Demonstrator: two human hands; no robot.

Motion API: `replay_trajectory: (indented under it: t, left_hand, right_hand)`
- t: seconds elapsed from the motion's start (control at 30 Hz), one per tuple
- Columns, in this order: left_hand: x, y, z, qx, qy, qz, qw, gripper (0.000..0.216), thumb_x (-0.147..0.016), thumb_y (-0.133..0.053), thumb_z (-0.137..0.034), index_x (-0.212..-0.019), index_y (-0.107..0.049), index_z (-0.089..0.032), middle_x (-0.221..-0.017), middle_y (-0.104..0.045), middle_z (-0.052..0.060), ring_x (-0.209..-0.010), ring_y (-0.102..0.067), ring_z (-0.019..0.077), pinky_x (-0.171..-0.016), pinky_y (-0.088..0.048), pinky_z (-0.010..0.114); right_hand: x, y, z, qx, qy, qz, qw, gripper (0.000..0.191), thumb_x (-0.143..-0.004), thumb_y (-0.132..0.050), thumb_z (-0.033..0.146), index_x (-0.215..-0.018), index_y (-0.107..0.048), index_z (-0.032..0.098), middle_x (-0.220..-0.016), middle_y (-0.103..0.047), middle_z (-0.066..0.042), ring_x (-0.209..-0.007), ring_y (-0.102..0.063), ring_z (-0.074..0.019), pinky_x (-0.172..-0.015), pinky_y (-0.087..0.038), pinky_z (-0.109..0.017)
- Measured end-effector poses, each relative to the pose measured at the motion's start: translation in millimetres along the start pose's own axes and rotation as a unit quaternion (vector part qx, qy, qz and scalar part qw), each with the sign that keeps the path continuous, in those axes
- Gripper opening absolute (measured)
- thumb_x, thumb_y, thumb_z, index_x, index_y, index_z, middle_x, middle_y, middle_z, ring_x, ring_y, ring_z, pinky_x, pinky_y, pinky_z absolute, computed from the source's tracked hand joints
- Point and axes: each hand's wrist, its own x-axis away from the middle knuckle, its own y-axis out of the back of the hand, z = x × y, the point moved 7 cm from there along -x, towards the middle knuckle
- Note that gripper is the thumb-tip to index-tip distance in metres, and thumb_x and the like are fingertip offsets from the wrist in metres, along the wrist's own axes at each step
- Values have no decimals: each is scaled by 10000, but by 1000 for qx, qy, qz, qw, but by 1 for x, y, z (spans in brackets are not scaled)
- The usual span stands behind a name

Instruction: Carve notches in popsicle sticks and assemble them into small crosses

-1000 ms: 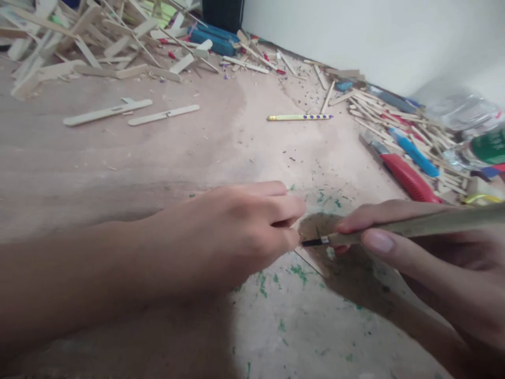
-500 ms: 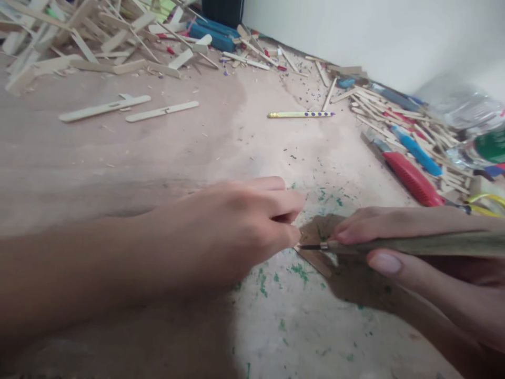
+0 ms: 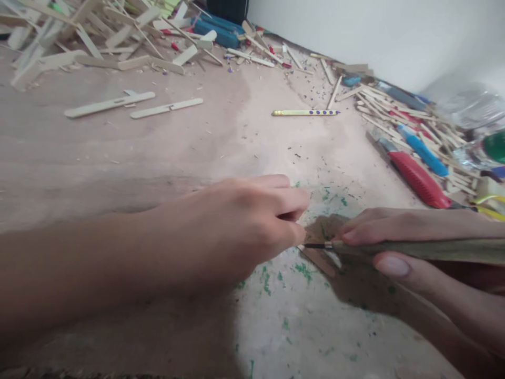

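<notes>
jutting from beneath left hand [image 3: 248, 226]: stick [image 3: 319, 262]

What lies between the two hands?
In the head view, the dark tip of the slim tool held in the right hand, plus the end of a flat wooden stick jutting from the left hand, over shadowed tabletop.

Long olive-grey wooden-handled tool [image 3: 418, 249]: silvery collar, slender near-black tip. Flat tan wooden stick [image 3: 319, 261]: dulled by shadow. Broad pinkish-beige wooden tabletop [image 3: 177, 152]: flecked green, with smaller dark specks. Slender pale-yellow flat stick [image 3: 305, 112]: row of purple dots along one half. Long red plastic cutter handle [image 3: 420, 179]: fine ribbed pattern. Clear plastic bottle [image 3: 487, 149]: green patch. Broad whitish wall [image 3: 347, 31]: shading greyer rightward.
</notes>
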Motion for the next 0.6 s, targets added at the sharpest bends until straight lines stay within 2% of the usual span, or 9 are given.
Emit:
replay_trajectory:
  t: [0.23,0.5,0.6]
  left_hand:
    - [-1,1,0,10,-2,0,1000,380,-1010,-422,-20,-803,-708,-160,-966,-664,58,-842,-581,191,-720,-454,351]
    - [-1,1,1,20,-2,-12,1000,376,-1034,-435,-70,-755,-663,-179,-960,-676,48,-847,-604,177,-736,-465,319]
    - [0,1,1,33,-5,-7,999,360,-1041,-449,-83,-771,-669,-176,-974,-680,50,-833,-598,180,-722,-467,334]
  right_hand:
    - [5,-2,2,-2,27,26,999,346,-903,-752,202,-1172,-745,418,-1073,-806,62,-873,-784,-202,-615,-671,-263]
    - [14,-14,23,111,76,-14,991,175,-1020,-607,245,-1147,-713,301,-1077,-810,9,-879,-784,-181,-715,-655,-267]
    - [18,-19,33,146,103,-23,984,214,-1094,-493,293,-1117,-704,270,-1051,-812,-22,-923,-785,-188,-712,-635,-280]
